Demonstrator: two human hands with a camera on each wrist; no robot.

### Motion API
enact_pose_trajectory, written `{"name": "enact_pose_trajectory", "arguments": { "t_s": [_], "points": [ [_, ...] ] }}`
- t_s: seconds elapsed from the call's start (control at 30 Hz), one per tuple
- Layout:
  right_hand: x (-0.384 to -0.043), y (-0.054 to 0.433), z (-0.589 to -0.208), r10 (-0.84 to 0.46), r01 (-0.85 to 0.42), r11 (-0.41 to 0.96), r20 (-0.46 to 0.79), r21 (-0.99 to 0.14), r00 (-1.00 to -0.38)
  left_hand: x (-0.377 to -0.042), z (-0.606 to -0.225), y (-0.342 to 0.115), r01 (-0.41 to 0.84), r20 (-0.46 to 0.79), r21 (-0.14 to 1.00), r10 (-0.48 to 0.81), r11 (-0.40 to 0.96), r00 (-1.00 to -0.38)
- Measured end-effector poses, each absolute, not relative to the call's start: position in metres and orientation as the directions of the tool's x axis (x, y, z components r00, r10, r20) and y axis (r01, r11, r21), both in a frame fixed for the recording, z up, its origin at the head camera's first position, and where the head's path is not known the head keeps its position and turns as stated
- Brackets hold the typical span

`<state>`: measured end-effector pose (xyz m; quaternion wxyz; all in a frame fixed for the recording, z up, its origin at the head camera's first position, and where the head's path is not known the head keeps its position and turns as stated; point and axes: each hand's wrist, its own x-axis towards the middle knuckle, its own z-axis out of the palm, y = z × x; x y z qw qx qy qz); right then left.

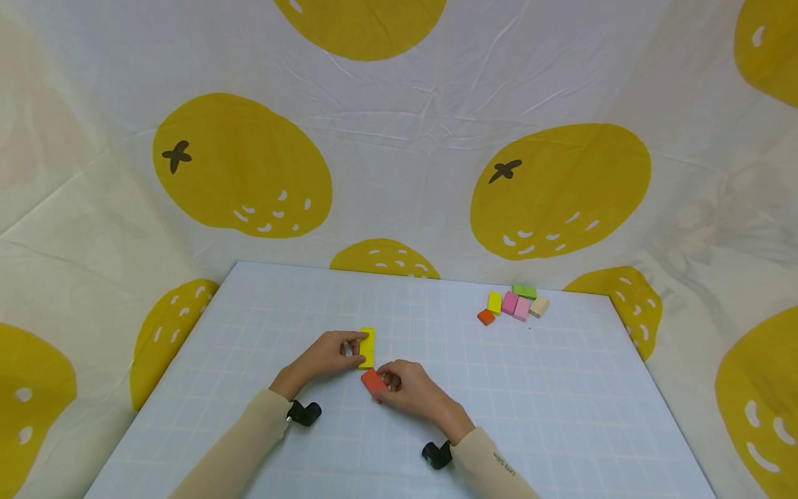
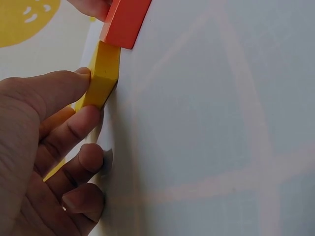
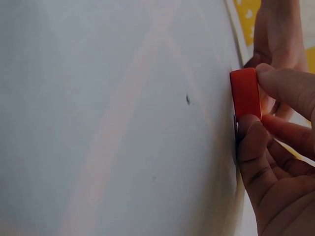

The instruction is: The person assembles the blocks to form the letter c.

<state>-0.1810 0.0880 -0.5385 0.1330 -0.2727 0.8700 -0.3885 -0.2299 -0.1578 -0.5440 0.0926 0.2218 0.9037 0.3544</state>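
On the table, my left hand [image 1: 327, 355] pinches the sides of a yellow block [image 1: 368, 346] between thumb and fingers. The yellow stretch is long and narrow; whether it is one block or two end to end, I cannot tell. Just nearer to me, an orange-red block [image 1: 373, 380] lies at a slant, gripped by my right hand [image 1: 414, 391] with thumb and fingertips. In the left wrist view, a corner of the red block [image 2: 125, 24] meets or nearly meets the end of the yellow block [image 2: 104, 64]. The right wrist view shows the red block [image 3: 245, 94] low against the tabletop.
Toward the back right of the pale, grid-patterned table [image 1: 548, 402] sits a loose group of small blocks: green [image 1: 524, 292], yellow [image 1: 494, 303], pink [image 1: 510, 303], natural wood [image 1: 539, 307] and orange-red [image 1: 485, 317]. A fruit-printed cloth [image 1: 399, 152] hangs behind and beside the table.
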Motion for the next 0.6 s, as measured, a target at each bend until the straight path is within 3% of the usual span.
{"name": "enact_pose_trajectory", "arguments": {
  "t_s": [0.6],
  "points": [
    [-0.1772, 0.0858, -0.5392, -0.565, -0.382, 0.573, -0.012, -0.725, -0.825, -0.2313, -0.5448, -0.1529, 0.365, 0.007, 0.675, 0.490, 0.641, -0.872]
  ]
}}
